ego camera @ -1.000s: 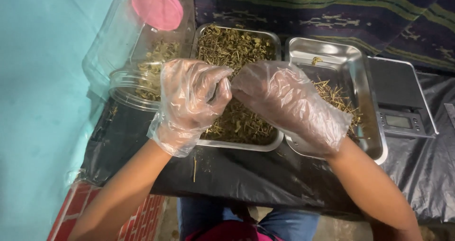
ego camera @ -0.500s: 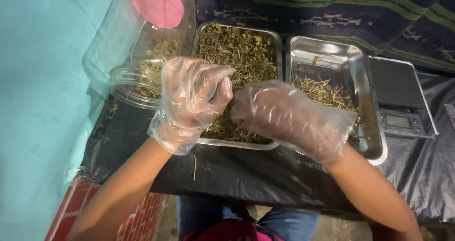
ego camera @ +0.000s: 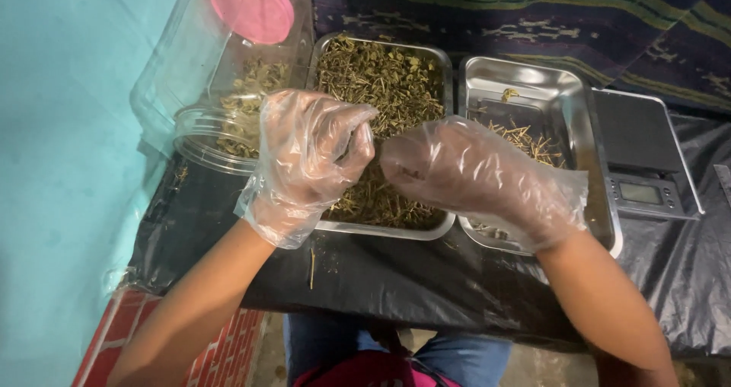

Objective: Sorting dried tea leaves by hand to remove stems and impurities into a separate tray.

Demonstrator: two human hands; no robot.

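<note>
Surface: black plastic sheet (ego camera: 426, 280) on a table, teal wall at 9 o'clock.
Herb tray (ego camera: 438, 60): steel, heaped with dried herbs (ego camera: 381, 75), directly beneath both hands.
Left hand (ego camera: 308, 159): gloved, curled, pinching what looks like a sprig; not sure.
Right hand (ego camera: 472, 178): gloved, fingertips bunched; contents cannot be told.
Key relation: right fingertips at 3 o'clock of the left, close but apart.
Stem tray (ego camera: 563, 90): at 3 o'clock, holding bare stems (ego camera: 533, 143).
Jar (ego camera: 221, 75): at 10 o'clock, lying tilted.
</note>
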